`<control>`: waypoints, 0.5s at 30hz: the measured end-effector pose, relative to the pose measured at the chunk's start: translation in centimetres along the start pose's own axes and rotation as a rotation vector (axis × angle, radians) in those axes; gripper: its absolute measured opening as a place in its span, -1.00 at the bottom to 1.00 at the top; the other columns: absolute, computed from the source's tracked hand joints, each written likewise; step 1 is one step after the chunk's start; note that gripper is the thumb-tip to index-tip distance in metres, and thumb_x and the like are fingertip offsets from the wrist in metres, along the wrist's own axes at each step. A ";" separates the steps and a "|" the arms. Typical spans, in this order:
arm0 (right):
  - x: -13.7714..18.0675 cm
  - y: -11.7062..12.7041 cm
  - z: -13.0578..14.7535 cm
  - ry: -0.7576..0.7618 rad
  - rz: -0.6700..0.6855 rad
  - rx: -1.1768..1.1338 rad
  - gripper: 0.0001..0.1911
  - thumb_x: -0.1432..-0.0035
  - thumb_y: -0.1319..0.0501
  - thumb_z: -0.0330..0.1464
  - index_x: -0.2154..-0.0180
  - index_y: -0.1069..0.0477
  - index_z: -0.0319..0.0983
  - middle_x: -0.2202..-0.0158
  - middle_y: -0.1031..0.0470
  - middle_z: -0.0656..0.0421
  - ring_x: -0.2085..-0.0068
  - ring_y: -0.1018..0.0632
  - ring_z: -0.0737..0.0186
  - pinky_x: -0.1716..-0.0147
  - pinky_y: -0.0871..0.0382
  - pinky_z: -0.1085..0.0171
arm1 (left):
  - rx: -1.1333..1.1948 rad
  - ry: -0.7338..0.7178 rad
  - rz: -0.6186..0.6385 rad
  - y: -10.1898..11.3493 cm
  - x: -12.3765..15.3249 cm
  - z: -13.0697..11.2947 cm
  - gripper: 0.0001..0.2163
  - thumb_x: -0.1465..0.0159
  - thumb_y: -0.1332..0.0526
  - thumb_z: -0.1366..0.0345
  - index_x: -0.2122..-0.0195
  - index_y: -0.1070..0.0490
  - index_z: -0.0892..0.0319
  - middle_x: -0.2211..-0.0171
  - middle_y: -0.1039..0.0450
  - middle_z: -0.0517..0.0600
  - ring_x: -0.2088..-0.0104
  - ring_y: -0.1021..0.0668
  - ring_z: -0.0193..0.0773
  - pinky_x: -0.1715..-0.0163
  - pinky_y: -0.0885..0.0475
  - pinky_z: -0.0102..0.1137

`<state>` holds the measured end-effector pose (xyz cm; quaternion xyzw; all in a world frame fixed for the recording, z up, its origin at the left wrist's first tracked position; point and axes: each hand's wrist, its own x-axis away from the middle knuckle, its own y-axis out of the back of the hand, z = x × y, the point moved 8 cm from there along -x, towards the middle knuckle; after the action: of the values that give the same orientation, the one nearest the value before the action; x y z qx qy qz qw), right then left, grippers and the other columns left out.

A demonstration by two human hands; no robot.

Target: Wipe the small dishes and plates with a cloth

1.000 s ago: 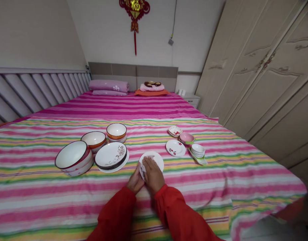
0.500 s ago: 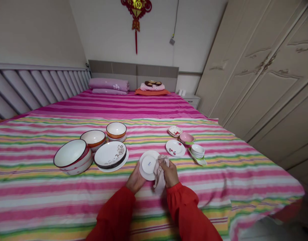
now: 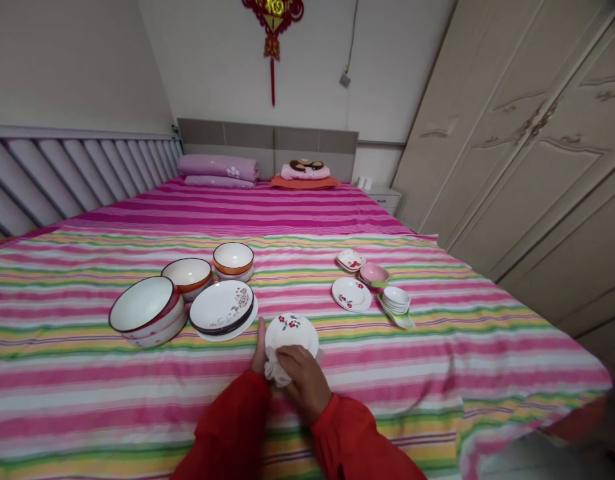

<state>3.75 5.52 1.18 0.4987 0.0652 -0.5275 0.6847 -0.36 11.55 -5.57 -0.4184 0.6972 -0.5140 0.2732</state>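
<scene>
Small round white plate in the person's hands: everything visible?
The small round white ceramic-looking plate has red flowers and dark leaves near its far rim. Its decorated face is turned up toward the camera. The left hand holds its left edge; the right hand holds a crumpled pale fabric cloth against its near part, hiding some of it. It is right of a stack of dark-rimmed round white plates.

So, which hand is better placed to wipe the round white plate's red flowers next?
Probably the right hand: it holds the pale crumpled cloth against the plate, while the left hand holds its left edge.
</scene>
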 end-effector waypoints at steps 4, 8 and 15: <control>-0.4 4.3 -3.6 -0.343 -0.294 -0.140 -0.82 -0.13 -0.10 -0.34 0.35 -0.47 -0.23 0.28 -0.44 0.10 0.21 -0.43 0.18 0.20 -0.30 0.22 | 0.021 -0.045 0.036 0.4 -0.5 -0.3 -0.35 -0.21 0.09 -0.13 -0.04 -0.33 0.36 0.11 -0.49 0.23 -0.01 -0.45 0.02 -0.11 -0.16 -0.10; -0.6 9.9 -6.9 -0.610 -0.708 -0.214 -0.75 -0.11 -0.11 -0.29 0.22 -0.43 -0.28 0.31 -0.47 0.14 0.26 -0.45 0.22 0.24 -0.32 0.26 | 0.006 0.003 0.112 0.2 -0.8 0.3 -0.31 -0.21 0.13 -0.15 -0.10 -0.26 0.36 0.02 -0.42 0.26 -0.08 -0.37 0.04 -0.15 -0.04 -0.05; -1.9 7.5 -5.1 -0.287 -0.580 -0.041 -0.69 -0.05 -0.02 -0.45 0.17 -0.42 -0.24 0.20 -0.42 0.07 0.13 -0.43 0.16 0.12 -0.34 0.17 | 0.001 -0.016 0.079 -0.6 -0.8 0.2 -0.38 -0.24 0.13 -0.11 -0.07 -0.29 0.31 0.06 -0.47 0.20 -0.05 -0.41 -0.02 -0.13 -0.10 -0.11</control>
<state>11.01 10.16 4.44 0.3658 0.1180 -0.7642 0.5180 0.44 12.09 -5.15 -0.3945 0.7108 -0.4996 0.2992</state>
